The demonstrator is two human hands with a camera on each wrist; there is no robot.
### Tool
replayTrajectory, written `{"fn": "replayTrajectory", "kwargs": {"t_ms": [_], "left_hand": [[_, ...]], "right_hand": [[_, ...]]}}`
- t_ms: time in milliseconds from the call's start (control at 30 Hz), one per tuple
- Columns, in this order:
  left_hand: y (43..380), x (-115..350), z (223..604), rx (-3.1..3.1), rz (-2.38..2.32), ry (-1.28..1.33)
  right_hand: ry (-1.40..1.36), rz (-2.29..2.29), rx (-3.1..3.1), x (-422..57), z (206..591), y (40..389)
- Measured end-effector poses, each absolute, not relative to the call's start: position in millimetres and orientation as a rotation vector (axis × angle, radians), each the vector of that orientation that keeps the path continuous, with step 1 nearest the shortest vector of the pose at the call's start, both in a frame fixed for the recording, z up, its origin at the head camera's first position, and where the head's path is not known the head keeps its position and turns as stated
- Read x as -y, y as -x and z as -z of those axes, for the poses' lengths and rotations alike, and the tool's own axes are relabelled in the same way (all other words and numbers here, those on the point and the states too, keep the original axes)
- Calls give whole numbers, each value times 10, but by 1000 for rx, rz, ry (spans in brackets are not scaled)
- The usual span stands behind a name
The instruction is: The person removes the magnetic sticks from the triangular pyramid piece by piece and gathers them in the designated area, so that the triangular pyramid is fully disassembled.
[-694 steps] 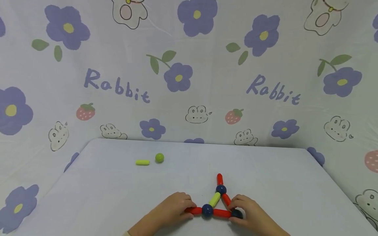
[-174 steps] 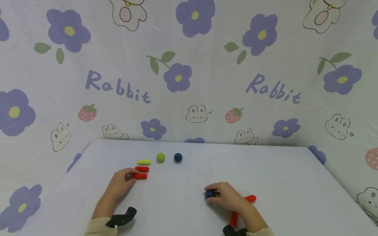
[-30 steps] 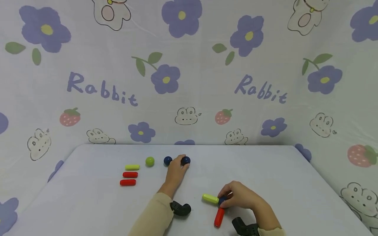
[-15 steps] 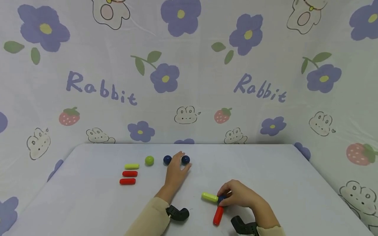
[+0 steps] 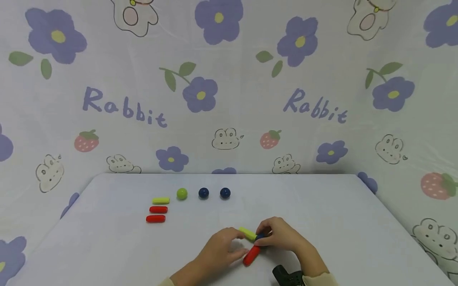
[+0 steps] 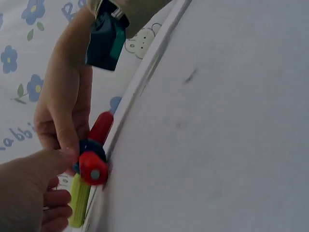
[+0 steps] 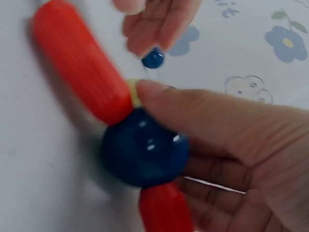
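My right hand (image 5: 280,236) pinches a dark blue ball (image 7: 145,147) between thumb and fingers, low over the white table. Joined to this ball are a yellow-green magnetic rod (image 5: 247,233) and a red rod (image 5: 251,256). A second red rod (image 7: 165,208) joins it too, hidden by my right hand in the head view. Just left of the piece is my left hand (image 5: 223,250), thumb and fingers spread apart around the space beside the two rods. In the right wrist view, a gap shows between my left fingers (image 7: 161,24) and the held ball.
At the back of the table (image 5: 304,198) stand a green ball (image 5: 182,194) and two dark blue balls, the left one (image 5: 203,193) and the right one (image 5: 225,193). Left of them lie a yellow-green rod (image 5: 161,201) and two red rods, one (image 5: 158,209) behind the other (image 5: 155,219).
A triangular build has been partly taken apart, its pieces set at the back left. Lately my left hand let go of the right-hand blue ball and came forward; my right hand shifted slightly left.
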State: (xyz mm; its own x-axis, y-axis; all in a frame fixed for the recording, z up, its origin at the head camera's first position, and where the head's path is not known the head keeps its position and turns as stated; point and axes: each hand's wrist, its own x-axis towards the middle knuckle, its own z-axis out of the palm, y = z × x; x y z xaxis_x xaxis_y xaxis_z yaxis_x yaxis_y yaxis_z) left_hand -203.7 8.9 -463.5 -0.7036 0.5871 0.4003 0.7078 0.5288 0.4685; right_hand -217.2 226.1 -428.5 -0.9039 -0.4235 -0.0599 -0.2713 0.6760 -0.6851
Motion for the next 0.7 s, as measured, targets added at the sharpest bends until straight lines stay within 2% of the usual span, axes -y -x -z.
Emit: {"fn": "replayTrajectory", "kwargs": {"t_ms": [300,700], "left_hand": [[1804,-77,4579,2954,705,949],[1890,141,4584,2933,908,842]], "right_hand": [[617,1059,-2691,-2005,4375,2169],[614,1063,-2622,-1936,4369,2129]]}}
